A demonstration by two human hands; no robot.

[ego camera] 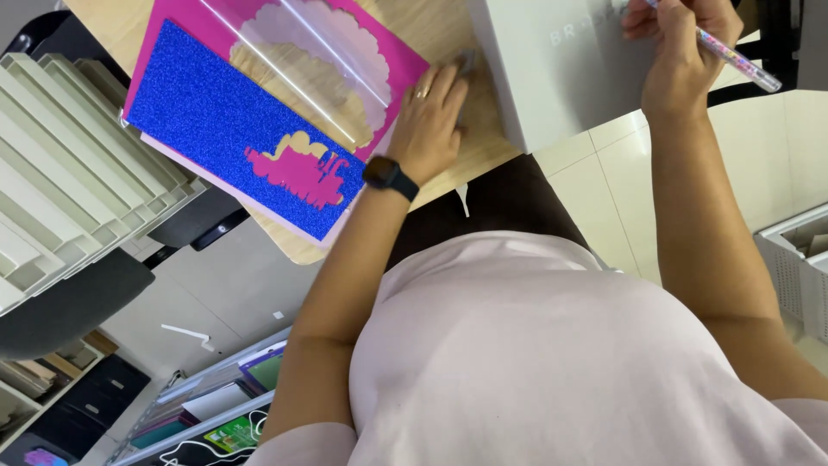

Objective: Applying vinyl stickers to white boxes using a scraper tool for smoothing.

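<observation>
My right hand grips a clear pen filled with coloured beads and rests on a large white box at the table's right end. My left hand, with a black watch on the wrist, lies flat on the wooden table, fingers apart, just left of the box. Its fingertips are next to a pink sheet with a cloud-shaped cut-out. I hold nothing in my left hand.
A blue glitter sheet with a jagged cut-out overlaps the pink one, and a clear plastic strip lies across them. White slatted trays stand at the left. A shelf of papers is lower left, a grey crate at the right.
</observation>
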